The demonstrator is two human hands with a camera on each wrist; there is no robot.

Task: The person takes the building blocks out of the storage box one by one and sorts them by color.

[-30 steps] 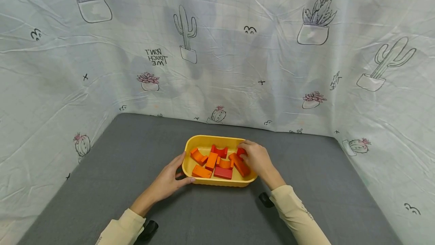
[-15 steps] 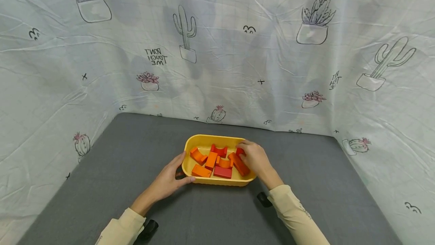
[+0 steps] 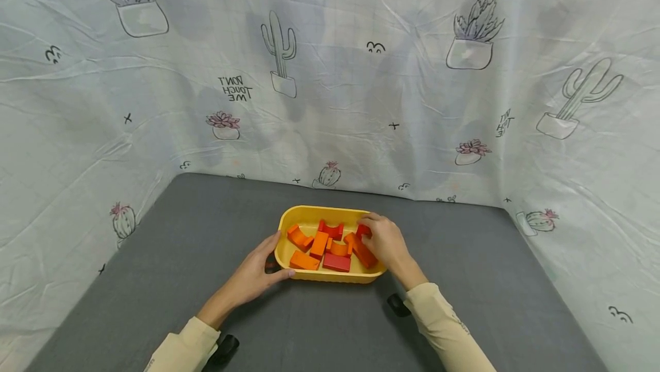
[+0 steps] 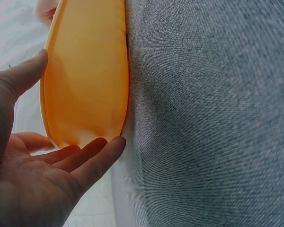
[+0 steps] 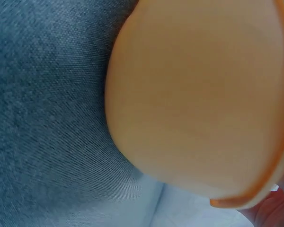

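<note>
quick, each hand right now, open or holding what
Left hand: open, touching the tray.
Right hand: closed on a red block.

Yellow tray [image 3: 332, 277], one; orange blocks [image 3: 304, 261], five; red blocks [image 3: 337, 262], three, visible from here; hands [image 3: 252, 278], two; cream sleeves [image 3: 444, 323], two.

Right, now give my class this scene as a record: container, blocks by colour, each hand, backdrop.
Container: yellow tray, on a grey surface
Orange blocks: five visible
Red blocks: three visible, one partly hidden
Left hand: thumb at the tray's near rim, fingers against its left end
Right hand: curled over the partly hidden red block
Backdrop: pale sheet with plant drawings
</note>
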